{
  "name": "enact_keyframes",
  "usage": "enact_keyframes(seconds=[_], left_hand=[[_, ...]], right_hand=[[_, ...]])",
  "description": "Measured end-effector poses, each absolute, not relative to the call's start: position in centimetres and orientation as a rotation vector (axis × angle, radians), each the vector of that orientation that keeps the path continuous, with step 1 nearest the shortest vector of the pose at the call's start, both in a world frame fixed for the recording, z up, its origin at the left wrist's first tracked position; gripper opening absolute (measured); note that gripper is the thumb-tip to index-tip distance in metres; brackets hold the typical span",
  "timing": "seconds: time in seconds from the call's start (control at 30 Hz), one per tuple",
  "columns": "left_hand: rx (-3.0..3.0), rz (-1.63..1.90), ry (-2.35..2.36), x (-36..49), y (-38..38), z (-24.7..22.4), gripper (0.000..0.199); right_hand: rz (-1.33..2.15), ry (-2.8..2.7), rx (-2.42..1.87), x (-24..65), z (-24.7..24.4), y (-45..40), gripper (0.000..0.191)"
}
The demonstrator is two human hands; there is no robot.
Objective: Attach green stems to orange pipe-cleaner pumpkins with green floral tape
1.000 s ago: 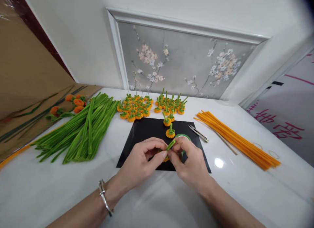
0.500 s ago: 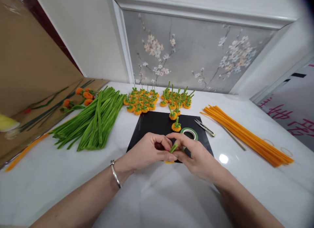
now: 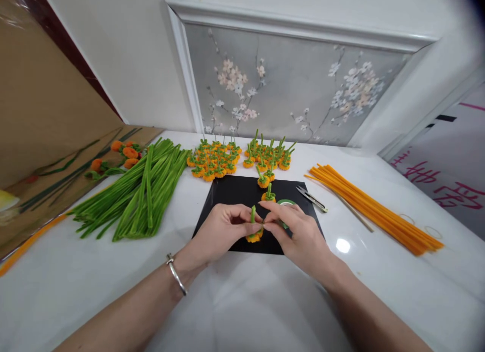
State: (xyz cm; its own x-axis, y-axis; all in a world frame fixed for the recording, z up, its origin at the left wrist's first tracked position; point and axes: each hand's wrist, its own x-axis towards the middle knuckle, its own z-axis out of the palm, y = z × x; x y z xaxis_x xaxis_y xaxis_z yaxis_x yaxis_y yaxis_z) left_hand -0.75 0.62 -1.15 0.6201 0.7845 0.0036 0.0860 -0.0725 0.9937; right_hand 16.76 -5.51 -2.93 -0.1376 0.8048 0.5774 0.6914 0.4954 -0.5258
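Observation:
Above the near part of a black mat [image 3: 237, 190], my left hand [image 3: 225, 225] pinches a small orange pumpkin-like piece [image 3: 253, 238] with a green stem standing up from it. My right hand [image 3: 299, 231] is closed at the piece's right side, thumb and forefinger pinched close to the left fingertips; what they grip is too small to make out. Just beyond the fingers sits another orange piece with a green stem [image 3: 269, 196]. A roll of green tape [image 3: 287, 203] lies partly hidden behind my right hand. Small snips [image 3: 311, 198] rest on the mat's right edge.
Green fuzzy stems [image 3: 147, 190] are heaped on the left, orange ones [image 3: 375, 208] on the right beside a thin stick [image 3: 354, 213]. Several finished orange pieces [image 3: 214, 160] stand at the back near the wall. Orange flowers [image 3: 131, 152] lie on cardboard at far left.
The green stem between my fingers has gone from slanted to upright, and more of the orange piece shows. My right fingertips have moved to its right side. The view has shifted slightly.

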Motion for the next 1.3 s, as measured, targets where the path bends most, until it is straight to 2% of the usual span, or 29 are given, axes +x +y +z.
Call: enact_keyframes(seconds=[0.27,0.67,0.8,0.93,1.0,1.1,1.3], left_hand=[[1.615,0.788,0.752,-0.6,1.0,-1.5,0.014],[1.68,0.776,0.77,-0.4,0.9,-1.3,0.013],[1.764,0.78,0.782,-0.4,1.0,-1.2,0.017],[1.828,0.748,0.78,-0.4,1.0,-1.4,0.018],[1.887,0.727,0.785,-0.5,1.0,-1.7,0.017],[2.022,0.712,0.781,-0.6,1.1,-1.8,0.019],[2.24,0.745,0.723,-0.5,1.2,-1.4,0.023]], right_hand=[[0.137,-1.829,-1.24,16.5,-3.5,-4.9,0.033],[-0.026,-1.85,-1.267,16.6,-3.7,-4.7,0.03],[0.008,-1.845,-1.339,16.9,-3.5,-4.7,0.03],[0.191,-1.837,-1.323,17.2,-2.5,-4.9,0.035],[0.209,-1.876,-1.249,17.2,-2.2,-4.9,0.031],[0.089,-1.968,-1.15,16.9,-2.5,-4.6,0.016],[-0.085,-1.979,-1.191,16.0,-3.1,-4.5,0.019]])
